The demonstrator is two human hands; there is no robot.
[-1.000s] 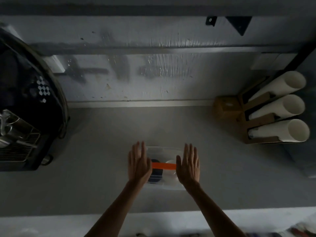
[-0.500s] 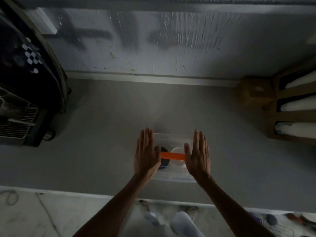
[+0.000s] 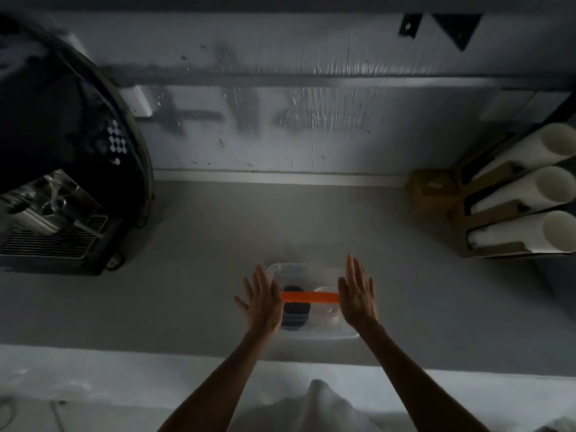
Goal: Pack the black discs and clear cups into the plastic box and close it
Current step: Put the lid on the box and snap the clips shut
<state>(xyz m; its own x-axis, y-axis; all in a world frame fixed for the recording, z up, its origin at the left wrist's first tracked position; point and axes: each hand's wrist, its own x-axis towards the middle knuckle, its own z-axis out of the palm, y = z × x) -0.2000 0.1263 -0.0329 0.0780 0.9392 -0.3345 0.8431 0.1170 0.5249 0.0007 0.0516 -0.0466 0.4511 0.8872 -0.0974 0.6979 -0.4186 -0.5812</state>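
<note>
A clear plastic box (image 3: 307,271) with its lid on and an orange handle (image 3: 310,297) across the top sits on the grey counter near its front edge. Through the lid I see black discs (image 3: 296,316) on the left and clear cups (image 3: 325,307) on the right. My left hand (image 3: 263,299) lies flat against the box's left end, fingers spread. At the right end, my right hand (image 3: 358,299) lies flat, fingers together and extended. Neither hand grips anything.
A black coffee machine (image 3: 62,169) with a metal drip grate (image 3: 46,243) stands at the left. At the right, a cardboard rack (image 3: 486,213) holds three stacks of white cups (image 3: 530,235). A grey wall runs along the back. The counter's front edge (image 3: 156,347) is close to the box.
The view has tilted up and down. My hands have slid outward from the lid's top to the box's two ends, and the left fingers have spread.
</note>
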